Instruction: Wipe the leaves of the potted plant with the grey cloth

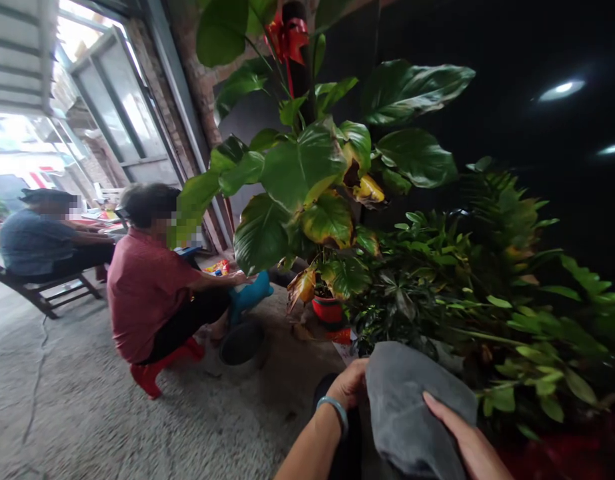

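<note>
A grey cloth point(412, 407) is held low in the middle between both my hands. My left hand point(348, 385), with a pale blue bangle on its wrist, grips the cloth's left edge with curled fingers. My right hand point(457, 430) lies on the cloth's lower right side, fingers stretched along it and pressing it. Just beyond the cloth stand potted plants: a tall plant with big green and yellowing leaves point(307, 180) in a red pot point(327, 309), and bushy small-leaved plants point(462, 293) to the right.
A person in a red shirt point(147, 287) squats on a red stool point(157, 370) at the left, holding a blue thing over a dark basin point(241, 342). Another person point(37, 237) sits on a wooden bench farther left. Rough concrete floor point(87, 413) spreads below.
</note>
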A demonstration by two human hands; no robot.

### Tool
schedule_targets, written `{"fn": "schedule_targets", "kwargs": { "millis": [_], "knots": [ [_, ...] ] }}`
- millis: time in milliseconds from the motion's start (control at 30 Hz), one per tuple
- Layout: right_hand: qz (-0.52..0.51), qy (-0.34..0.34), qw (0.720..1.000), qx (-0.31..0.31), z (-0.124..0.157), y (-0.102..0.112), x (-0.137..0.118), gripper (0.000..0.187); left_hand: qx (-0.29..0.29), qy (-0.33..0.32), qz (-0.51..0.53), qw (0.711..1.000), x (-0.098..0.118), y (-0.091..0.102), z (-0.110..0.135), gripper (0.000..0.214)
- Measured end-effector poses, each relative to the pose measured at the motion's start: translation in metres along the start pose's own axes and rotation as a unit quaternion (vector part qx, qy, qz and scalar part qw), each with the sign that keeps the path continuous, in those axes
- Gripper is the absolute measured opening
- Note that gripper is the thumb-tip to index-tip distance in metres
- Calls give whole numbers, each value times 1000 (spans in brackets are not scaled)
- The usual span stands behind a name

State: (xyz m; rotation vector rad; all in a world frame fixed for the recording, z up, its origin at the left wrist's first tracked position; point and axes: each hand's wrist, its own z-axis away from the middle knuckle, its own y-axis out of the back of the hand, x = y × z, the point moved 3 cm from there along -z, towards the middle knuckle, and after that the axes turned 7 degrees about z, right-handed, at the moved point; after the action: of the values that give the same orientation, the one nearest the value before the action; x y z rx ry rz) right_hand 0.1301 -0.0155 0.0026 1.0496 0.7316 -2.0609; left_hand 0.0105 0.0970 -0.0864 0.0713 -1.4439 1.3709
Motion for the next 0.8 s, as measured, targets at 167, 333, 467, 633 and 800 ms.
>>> {"fn": "schedule_targets", "kwargs": {
  "millis": [167, 333, 467, 633, 800],
  "knots": [
    [-28, 85, 995, 42, 14, -17, -49, 58, -18, -11, 27, 999, 11, 6, 4, 27],
    [-84, 29, 996, 16, 1, -49, -63, 39, 2, 12, 67, 998, 17, 21, -2, 27],
    [-21, -31, 999, 9, 13, -25, -7, 38, 15, 25, 76, 997, 15, 21, -4, 30],
    [-11, 34, 999, 20, 24, -18, -27, 59, 29, 11, 95, 995, 11, 19, 2, 22],
    [-81, 59, 995, 22, 0, -55, -67, 47, 66, 18, 108, 992, 12, 16, 1, 20]
  ]
}}
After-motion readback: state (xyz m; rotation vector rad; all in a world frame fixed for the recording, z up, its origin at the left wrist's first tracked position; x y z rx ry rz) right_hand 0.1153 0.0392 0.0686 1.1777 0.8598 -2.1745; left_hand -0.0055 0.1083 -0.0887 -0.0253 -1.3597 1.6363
